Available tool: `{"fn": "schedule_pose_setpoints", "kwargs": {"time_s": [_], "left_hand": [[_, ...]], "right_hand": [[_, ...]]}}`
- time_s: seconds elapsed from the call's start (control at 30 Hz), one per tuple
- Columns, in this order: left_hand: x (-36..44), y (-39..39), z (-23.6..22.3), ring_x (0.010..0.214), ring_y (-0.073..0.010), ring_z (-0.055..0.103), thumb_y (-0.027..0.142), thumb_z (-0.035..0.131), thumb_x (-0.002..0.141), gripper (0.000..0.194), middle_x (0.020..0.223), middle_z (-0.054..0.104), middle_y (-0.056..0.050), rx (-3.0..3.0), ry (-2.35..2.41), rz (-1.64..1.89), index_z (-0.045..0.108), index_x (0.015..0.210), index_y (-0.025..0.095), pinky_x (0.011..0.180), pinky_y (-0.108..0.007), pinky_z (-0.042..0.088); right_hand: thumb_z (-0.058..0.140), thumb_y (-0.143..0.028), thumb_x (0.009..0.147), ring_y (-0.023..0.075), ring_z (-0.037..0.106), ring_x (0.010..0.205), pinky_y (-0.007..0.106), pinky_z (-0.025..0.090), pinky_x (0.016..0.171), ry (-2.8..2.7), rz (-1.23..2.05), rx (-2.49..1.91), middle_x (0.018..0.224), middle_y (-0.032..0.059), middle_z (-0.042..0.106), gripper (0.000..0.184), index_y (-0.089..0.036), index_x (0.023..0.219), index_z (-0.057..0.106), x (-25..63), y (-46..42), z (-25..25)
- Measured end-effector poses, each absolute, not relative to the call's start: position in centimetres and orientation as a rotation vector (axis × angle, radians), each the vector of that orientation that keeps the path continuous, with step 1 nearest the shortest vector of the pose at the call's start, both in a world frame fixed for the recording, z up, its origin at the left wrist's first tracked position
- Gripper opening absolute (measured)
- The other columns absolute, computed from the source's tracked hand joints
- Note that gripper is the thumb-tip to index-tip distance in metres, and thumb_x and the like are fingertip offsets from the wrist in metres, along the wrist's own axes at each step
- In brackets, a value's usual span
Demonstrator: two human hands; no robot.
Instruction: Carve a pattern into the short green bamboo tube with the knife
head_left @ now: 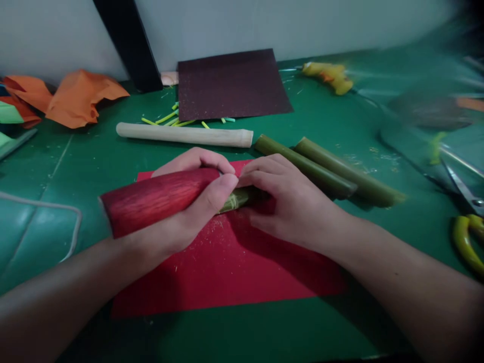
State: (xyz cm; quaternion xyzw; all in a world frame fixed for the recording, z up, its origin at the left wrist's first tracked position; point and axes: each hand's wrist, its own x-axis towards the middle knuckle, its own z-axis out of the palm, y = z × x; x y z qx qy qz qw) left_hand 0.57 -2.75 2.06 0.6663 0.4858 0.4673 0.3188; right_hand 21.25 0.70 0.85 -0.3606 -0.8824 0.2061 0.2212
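Observation:
A thick handle with red wood grain (159, 199) lies tilted in my left hand (200, 204), whose fingers and thumb are closed around its front end. Whatever the handle carries at that end is hidden by the fingers. My right hand (291, 196) is closed on a short green bamboo piece (232, 202), which shows pale scraped marks near its left end. The fingertips of both hands meet over the bamboo. Beneath them lies a red sheet (227, 272) sprinkled with fine shavings.
Beyond the hands are a pale bamboo stick (185, 135), two green bamboo tubes (310, 169) and a dark brown sheet (230, 85). A yellow glue gun (328, 76) lies back right, yellow-handled scissors (467, 242) at the right edge. Orange crumpled paper (81, 101) sits back left.

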Motion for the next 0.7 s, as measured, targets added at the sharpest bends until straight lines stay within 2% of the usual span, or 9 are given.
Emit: {"fn": "schedule_pose_setpoints", "kwargs": {"time_s": [0.13, 0.27, 0.33, 0.47, 0.57, 0.7], "left_hand": [[1.1, -3.1, 2.0, 0.072, -0.0124, 0.065, 0.034, 0.068, 0.091, 0.013, 0.090, 0.072, 0.000, 1.784, 1.276, 1.246, 0.070, 0.100, 0.025, 0.064, -0.024, 0.057], [1.4, -3.4, 1.4, 0.083, -0.0150, 0.068, 0.029, 0.072, 0.086, 0.029, 0.098, 0.070, 0.000, 1.798, 1.212, 1.285, 0.064, 0.113, 0.026, 0.070, -0.025, 0.061], [1.5, -3.4, 1.1, 0.077, -0.0140, 0.066, 0.029, 0.075, 0.083, 0.037, 0.095, 0.067, 0.000, 1.830, 1.157, 1.319, 0.061, 0.118, 0.027, 0.066, -0.025, 0.060], [2.0, -3.3, 0.9, 0.066, -0.0116, 0.061, 0.023, 0.071, 0.084, 0.039, 0.082, 0.060, 0.003, 1.839, 1.091, 1.366, 0.056, 0.119, 0.027, 0.059, -0.025, 0.055], [2.4, -3.4, 0.9, 0.068, -0.0128, 0.066, 0.020, 0.067, 0.086, 0.044, 0.081, 0.062, 0.004, 1.805, 1.116, 1.310, 0.050, 0.125, 0.029, 0.063, -0.026, 0.056], [2.2, -3.8, 0.1, 0.062, -0.0128, 0.064, 0.030, 0.068, 0.085, 0.059, 0.077, 0.059, 0.006, 1.801, 1.161, 1.212, 0.041, 0.138, 0.033, 0.058, -0.026, 0.054]], "right_hand": [[0.072, -0.031, 0.082, 0.0289, 0.062, 0.106, 0.045, 0.049, 0.093, -2.305, 0.484, -0.970, 0.112, 0.0121, 0.069, 0.028, -0.019, 0.106, 0.066, 21.1, 0.2, 1.4], [0.063, -0.030, 0.090, 0.0267, 0.067, 0.092, 0.043, 0.050, 0.080, -2.258, 0.367, -1.001, 0.098, 0.0097, 0.072, 0.031, -0.018, 0.119, 0.063, 20.5, -1.1, 2.1], [0.062, -0.028, 0.092, 0.0273, 0.069, 0.093, 0.043, 0.050, 0.077, -2.249, 0.308, -1.039, 0.100, 0.0095, 0.074, 0.032, -0.019, 0.122, 0.061, 20.4, -1.6, 2.3], [0.058, -0.016, 0.092, 0.0218, 0.073, 0.095, 0.037, 0.055, 0.078, -2.224, 0.299, -0.832, 0.108, 0.0054, 0.078, 0.034, -0.023, 0.125, 0.059, 20.2, -2.0, 1.8], [0.057, -0.011, 0.091, 0.0187, 0.072, 0.105, 0.033, 0.059, 0.084, -2.240, 0.364, -0.688, 0.128, 0.0058, 0.074, 0.043, -0.022, 0.132, 0.054, 20.1, -1.9, 1.1], [0.058, -0.009, 0.090, 0.0157, 0.073, 0.104, 0.027, 0.059, 0.082, -2.243, 0.393, -0.610, 0.135, 0.0061, 0.070, 0.046, -0.020, 0.133, 0.050, 19.8, -2.2, 0.8]]}}
